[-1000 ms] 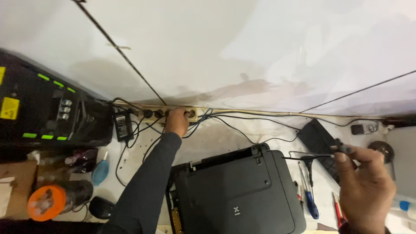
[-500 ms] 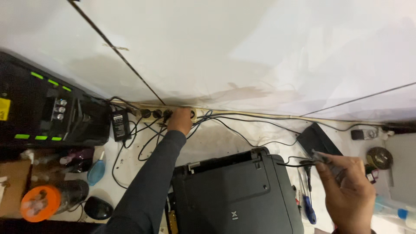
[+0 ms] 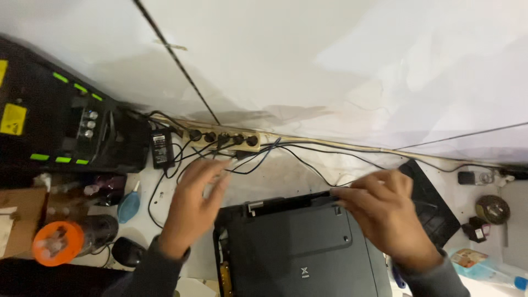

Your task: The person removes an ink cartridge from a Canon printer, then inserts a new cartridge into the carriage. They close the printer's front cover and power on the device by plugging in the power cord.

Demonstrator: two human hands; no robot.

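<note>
Head view: the black printer (image 3: 297, 247) sits on the tabletop (image 3: 308, 170) below the power strip (image 3: 225, 138); left hand (image 3: 192, 206) spread, empty; right hand (image 3: 385, 212) fingers its rear edge; grip both sides evenly

printer (image 3: 297, 247): matt black plastic, smooth lid | power strip (image 3: 225, 138): cream plastic, slightly glossy | cables (image 3: 308, 157): thin black rubbery sheath | cardboard box (image 3: 19, 217): brown, rough, matt | bottle cap (image 3: 58, 243): orange plastic | wall (image 3: 308, 60): white, smooth, faint sheen
</note>
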